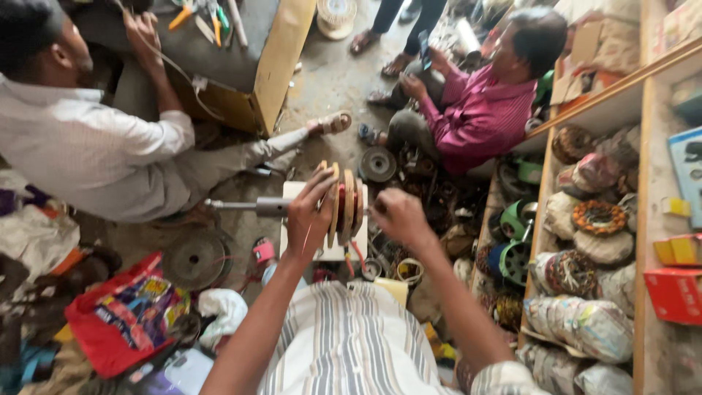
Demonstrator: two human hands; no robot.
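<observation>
Dusty concrete floor [329, 80], wooden shelves [643, 183]

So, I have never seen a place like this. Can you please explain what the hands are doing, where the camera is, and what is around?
The one picture comes from a camera worn on a person's head, looking down at their own two arms and striped shirt. The left hand rests on a wooden spool made of flat discs with reddish wire wound between them. The spool sits on a metal shaft that sticks out to the left. The right hand is closed just right of the spool; what it grips is hidden.

Two other people sit on the floor: one in a white shirt, one in a pink shirt. On the right, wooden shelves hold wire coils, some wrapped in plastic. A red bag lies lower left.
</observation>
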